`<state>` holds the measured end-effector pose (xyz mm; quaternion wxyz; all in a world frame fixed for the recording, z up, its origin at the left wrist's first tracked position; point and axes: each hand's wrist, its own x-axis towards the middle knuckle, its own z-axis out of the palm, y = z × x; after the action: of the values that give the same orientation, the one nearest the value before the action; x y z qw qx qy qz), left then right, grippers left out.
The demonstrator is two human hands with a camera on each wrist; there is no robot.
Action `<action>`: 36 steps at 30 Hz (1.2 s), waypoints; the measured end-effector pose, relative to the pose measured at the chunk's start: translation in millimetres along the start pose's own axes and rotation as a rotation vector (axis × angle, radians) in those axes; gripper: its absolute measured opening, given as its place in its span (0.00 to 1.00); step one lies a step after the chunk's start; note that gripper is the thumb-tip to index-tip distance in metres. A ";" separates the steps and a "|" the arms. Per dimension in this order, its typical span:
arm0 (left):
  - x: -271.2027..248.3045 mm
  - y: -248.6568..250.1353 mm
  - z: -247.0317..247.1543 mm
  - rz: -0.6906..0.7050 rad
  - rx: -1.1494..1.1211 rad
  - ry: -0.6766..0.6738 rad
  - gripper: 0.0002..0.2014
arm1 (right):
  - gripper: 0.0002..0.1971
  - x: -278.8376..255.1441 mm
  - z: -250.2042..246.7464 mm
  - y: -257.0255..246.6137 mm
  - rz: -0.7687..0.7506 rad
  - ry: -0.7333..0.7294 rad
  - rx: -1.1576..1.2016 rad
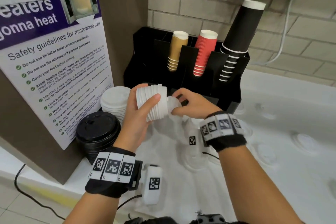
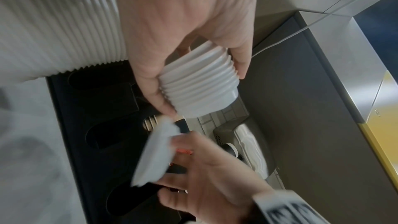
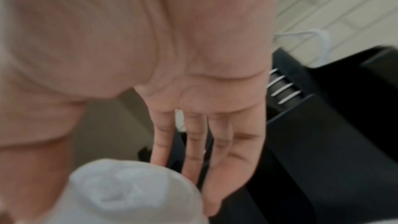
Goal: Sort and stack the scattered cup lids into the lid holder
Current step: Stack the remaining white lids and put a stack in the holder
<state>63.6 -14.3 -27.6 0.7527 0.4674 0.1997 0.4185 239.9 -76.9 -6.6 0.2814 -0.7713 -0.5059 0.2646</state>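
The stack of small lids (image 1: 154,103) was plain white with ribbed edges, same white as the single lid (image 1: 173,102) next to it. Left of the black cup organizer (image 1: 234,85) sat a white lid pile (image 1: 114,103) and, nearer, a black lid pile (image 1: 98,131). In the organizer the cups went tan (image 1: 177,49), red with a ribbed texture (image 1: 204,51), then matte black (image 1: 240,29), all with white rims showing as stripes. Both wristbands (image 1: 113,174) were black with white tiles carrying black square-code patterns. The poster (image 1: 54,56) was white with a purple band, and the counter (image 1: 272,151) was white.
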 end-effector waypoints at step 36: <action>-8.3 -21.7 11.3 -0.347 -0.133 -0.132 0.35 | 0.27 -76.2 23.7 -6.4 -0.252 0.286 0.488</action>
<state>76.3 -31.8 -41.8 0.8542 0.4016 0.1995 0.2631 192.9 -141.7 -9.3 0.5572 -0.6416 -0.4742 0.2304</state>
